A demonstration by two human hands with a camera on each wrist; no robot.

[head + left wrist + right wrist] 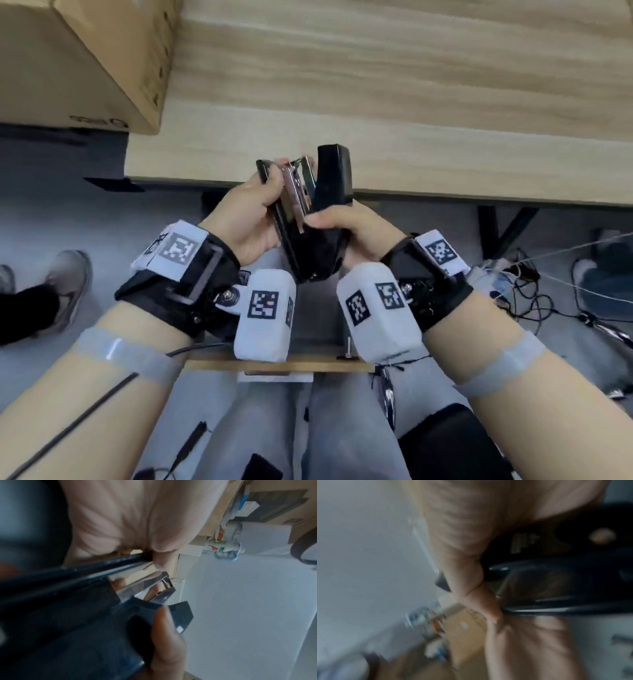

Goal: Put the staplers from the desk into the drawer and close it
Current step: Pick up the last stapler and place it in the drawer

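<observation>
Right now both hands hold one black stapler in the air, just in front of the desk edge and above the person's lap. The stapler is spread open like a V, and its shiny metal part sticks out in the middle. The left hand has its fingers curled round the thin bottom piece. The right hand has its fingers curled round the thick top piece, with the thumb lying across it.

What could go wrong? I think a finger could get pinched if the two halves snap together, because fingertips sit close to the metal part. The stapler could also slip and fall to the floor, since it hangs over open space and not over the desk. If it stays open, it may not fit well in the drawer.

A wooden edge shows low down near the wrists; it might be the drawer, but I cannot tell. The wrist cameras sit between the stapler and that edge. A big cardboard box rests on the desk's far left. Tangled cables lie on the floor at the right, and a shoe is at the left.
</observation>
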